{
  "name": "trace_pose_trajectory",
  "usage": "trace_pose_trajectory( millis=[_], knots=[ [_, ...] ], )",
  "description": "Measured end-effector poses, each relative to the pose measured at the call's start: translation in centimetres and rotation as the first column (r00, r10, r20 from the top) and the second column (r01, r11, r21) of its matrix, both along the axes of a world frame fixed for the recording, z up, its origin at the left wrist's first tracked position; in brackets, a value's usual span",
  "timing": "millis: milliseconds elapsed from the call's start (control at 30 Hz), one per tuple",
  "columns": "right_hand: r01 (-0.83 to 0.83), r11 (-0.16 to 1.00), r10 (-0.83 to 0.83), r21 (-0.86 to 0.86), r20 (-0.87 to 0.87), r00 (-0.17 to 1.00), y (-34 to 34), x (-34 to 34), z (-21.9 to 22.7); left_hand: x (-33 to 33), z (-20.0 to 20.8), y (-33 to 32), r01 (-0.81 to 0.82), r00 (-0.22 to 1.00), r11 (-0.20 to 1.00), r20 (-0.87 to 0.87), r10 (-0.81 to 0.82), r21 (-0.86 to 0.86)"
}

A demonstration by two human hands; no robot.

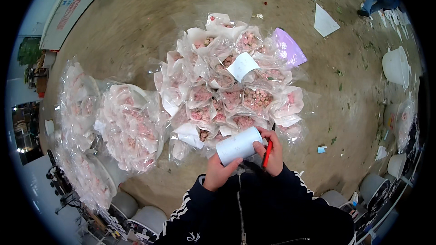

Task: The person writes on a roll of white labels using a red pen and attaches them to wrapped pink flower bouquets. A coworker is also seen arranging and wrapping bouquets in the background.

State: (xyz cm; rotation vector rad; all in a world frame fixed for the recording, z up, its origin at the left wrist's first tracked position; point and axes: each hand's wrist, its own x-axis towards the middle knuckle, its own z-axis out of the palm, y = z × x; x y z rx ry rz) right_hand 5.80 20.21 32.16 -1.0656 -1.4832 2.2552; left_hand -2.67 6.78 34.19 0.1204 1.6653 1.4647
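A pale blue roll of paper (238, 146) with faint marks on it lies between my two hands, just in front of my chest. My left hand (220, 172) is closed on its left lower side. At the roll's right end, my right hand (274, 155) has a thumb against the paper and also holds a red marker pen (267, 154), dark tip upward. Just beyond the roll stands a large cluster of pink flower bouquets (231, 100) in white paper and clear film. A white sheet (243, 66) and a purple card (289, 47) rest among them.
More wrapped bouquets (131, 127) stand in buckets on the left. White buckets (396, 67) line the right side. Paper scraps (325, 21) and leaf bits litter the brown floor (345, 95). A person in blue trousers (380, 0) is at the far right.
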Motion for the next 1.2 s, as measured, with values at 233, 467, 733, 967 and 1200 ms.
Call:
trace_pose_trajectory(
  millis=[233,467,733,967,1200],
  knots=[
    [0.280,0.906,-0.277,0.317,-0.055,0.959,2.3,0.6,2.3,0.9,2.5,-0.3,-0.111,0.993,0.993,-0.041,0.113,0.037],
    [0.277,0.879,-0.073,0.389,-0.463,0.883,0.2,0.5,10.0,1.5,6.4,-1.2,-0.077,0.987,0.987,-0.127,0.095,0.139],
    [0.243,0.727,0.251,0.642,-0.579,0.775,-1.1,1.3,11.2,4.2,8.0,-2.2,-0.072,0.953,0.965,-0.267,0.140,0.252],
    [0.383,0.660,0.131,0.647,-0.600,0.789,-2.5,2.6,10.9,5.8,8.5,-2.5,-0.081,0.948,0.956,-0.276,0.161,0.280],
    [0.481,0.549,0.057,0.683,-0.605,0.794,-3.5,3.3,11.1,6.7,9.3,-2.9,-0.002,0.925,0.958,-0.363,0.111,0.287]
  ],
)
